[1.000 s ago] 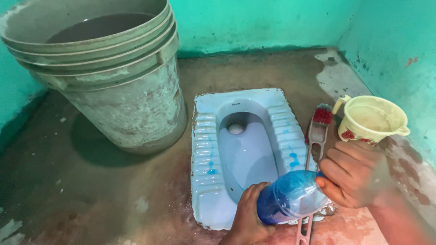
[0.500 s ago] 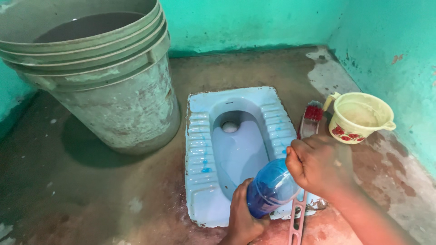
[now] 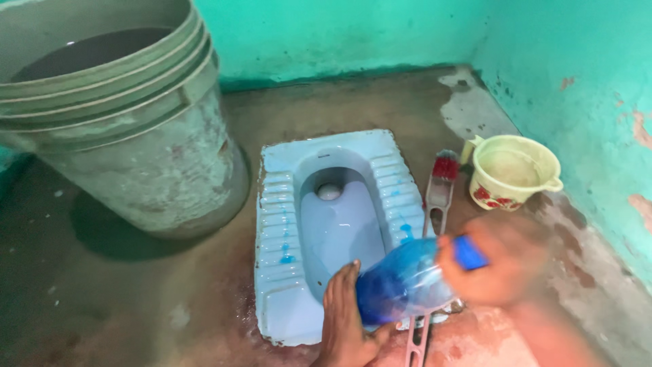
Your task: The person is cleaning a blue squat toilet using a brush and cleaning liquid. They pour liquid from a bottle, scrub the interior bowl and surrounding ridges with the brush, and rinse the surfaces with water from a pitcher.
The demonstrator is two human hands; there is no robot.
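Observation:
My left hand [image 3: 345, 319] grips the base of a clear plastic bottle [image 3: 401, 280] holding blue liquid, tilted over the near right corner of a light blue squat toilet pan [image 3: 278, 190]. My right hand [image 3: 506, 268] is blurred at the bottle's neck, its fingers around a blue cap [image 3: 468, 253]. Blue drops mark the pan's ribbed footrests on both sides.
A large grey bucket [image 3: 129, 129] of water stands at the left. A brush with red bristles [image 3: 438, 183] lies right of the pan, beside a cream mug with red flowers [image 3: 509, 171]. Green walls close the back and right. The floor is wet concrete.
The view has shifted, so everything sits further left. My right hand moved from covering the bottle's neck to the right, and the blue cap now shows in its fingers.

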